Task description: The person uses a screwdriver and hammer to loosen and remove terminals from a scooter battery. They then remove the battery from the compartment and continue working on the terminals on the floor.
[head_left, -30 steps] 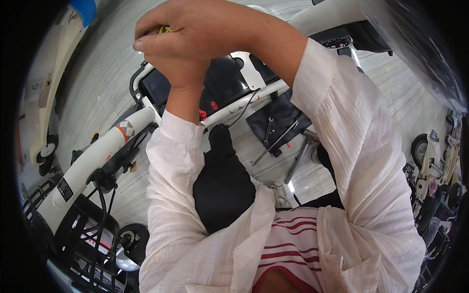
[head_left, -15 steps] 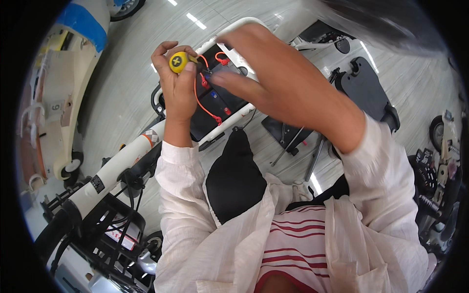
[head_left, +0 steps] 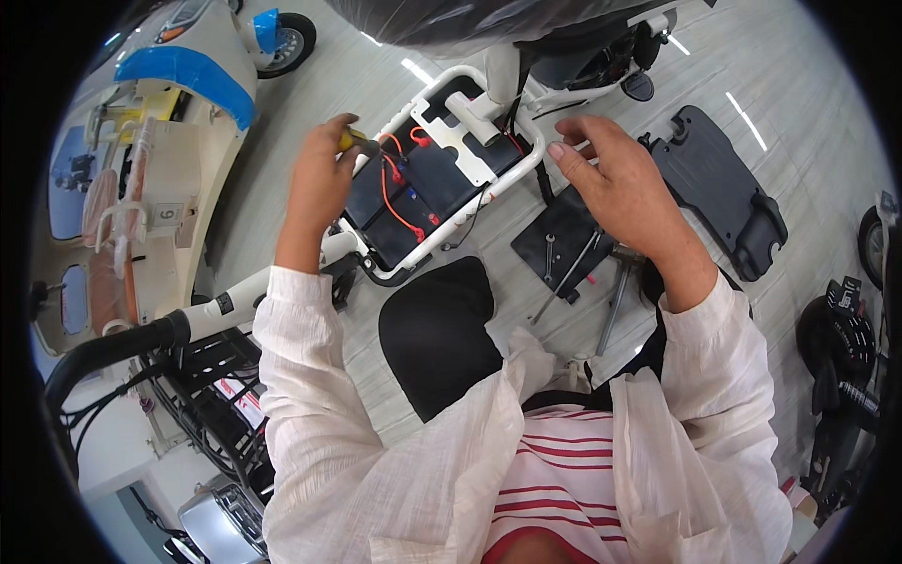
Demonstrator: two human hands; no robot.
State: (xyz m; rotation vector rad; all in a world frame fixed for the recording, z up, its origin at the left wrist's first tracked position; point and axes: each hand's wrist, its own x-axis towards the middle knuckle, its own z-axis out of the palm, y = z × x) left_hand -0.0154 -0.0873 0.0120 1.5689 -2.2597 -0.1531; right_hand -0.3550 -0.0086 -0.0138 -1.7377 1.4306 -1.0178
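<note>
My left hand (head_left: 318, 183) is closed around a yellow and black screwdriver (head_left: 349, 140), held up beside the left edge of a white tubular frame (head_left: 462, 227). Black batteries (head_left: 383, 233) sit inside that frame, joined by orange-red wires (head_left: 384, 193) with red end caps. A white bracket plate (head_left: 458, 150) lies across the batteries' far part. To the right of the frame, my right hand (head_left: 615, 183) hangs in the air, fingers loosely bent and thumb apart, with nothing visible in it.
A dark mat (head_left: 533, 246) with wrenches and a long metal tool lies on the floor below my right hand. Beyond it rests a black plastic cover (head_left: 719, 188). A plastic-wrapped seat (head_left: 442, 21) overhangs the far side. A white vehicle body (head_left: 193, 169) stands left.
My right hand has drawn back from over the batteries to the right, uncovering them. My left hand has shifted left and down, still gripping the screwdriver. The view has turned slightly.
</note>
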